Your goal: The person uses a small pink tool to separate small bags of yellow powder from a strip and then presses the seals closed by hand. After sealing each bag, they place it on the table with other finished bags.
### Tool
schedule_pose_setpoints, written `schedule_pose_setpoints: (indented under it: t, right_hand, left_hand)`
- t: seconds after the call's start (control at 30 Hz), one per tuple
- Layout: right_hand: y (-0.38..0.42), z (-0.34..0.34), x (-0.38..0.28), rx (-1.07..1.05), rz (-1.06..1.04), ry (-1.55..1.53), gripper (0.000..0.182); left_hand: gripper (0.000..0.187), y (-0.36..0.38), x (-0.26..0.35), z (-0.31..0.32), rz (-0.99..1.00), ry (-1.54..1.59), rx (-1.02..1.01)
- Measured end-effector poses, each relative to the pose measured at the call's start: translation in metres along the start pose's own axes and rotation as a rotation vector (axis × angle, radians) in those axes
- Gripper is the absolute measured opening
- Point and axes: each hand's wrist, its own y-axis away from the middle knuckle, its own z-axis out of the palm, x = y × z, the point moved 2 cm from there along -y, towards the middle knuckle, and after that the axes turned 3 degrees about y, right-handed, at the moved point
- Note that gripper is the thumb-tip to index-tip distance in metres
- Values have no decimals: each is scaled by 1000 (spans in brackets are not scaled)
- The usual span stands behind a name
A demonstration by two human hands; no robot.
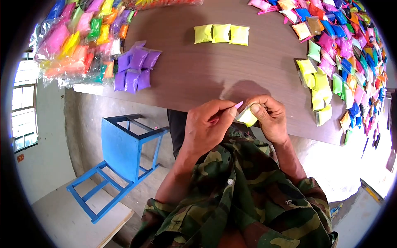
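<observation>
**Yellow packet held at the desk edge, sorted groups laid out behind**

The brown desk [215,74] carries nearly everything in view. Along its right side runs a long heap of mixed packets [351,45] in pink, blue, green, orange and yellow, unsorted as far as the picture shows. At the far left lies a second heap, bagged bundles [70,41] of many colours in clear plastic. Between them the work already done shows as tidy groups: a cluster of purple packets [134,68] near the left heap, a row of three yellow packets [222,34] at the far middle, and a looser run of yellow packets [318,87] beside the right heap. Judging from the size of the mixed heap against these small groups, most of the packets remain to be handled. Below the desk, on the floor to the left, stands a blue chair [124,157].

Both hands are raised close together just in front of the desk's near edge. The right hand [266,118] is closed on a small yellow packet [248,118], thumb pressed on its top. The left hand [209,126] is curled, its fingertips pinching a thin pink strip [238,105] that points toward the packet's top and almost touches it.
</observation>
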Motion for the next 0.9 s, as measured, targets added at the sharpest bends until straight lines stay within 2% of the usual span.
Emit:
schedule_pose_setpoints:
  t: [0.1, 0.27, 0.9]
  right_hand:
    - [-1, -1, 2, -31, 3, -5, 14]
    - [-1, -1, -3, -58, 26, 1, 14]
    - [-1, -1, -5, -103, 53, 108, 14]
  left_hand:
    - [8, -2, 12, -5, -62, -42, 17]
    - [6, -8, 19, -15, -5, -129, -101]
    - [6, -13, 20, -22, 75, -198, -160]
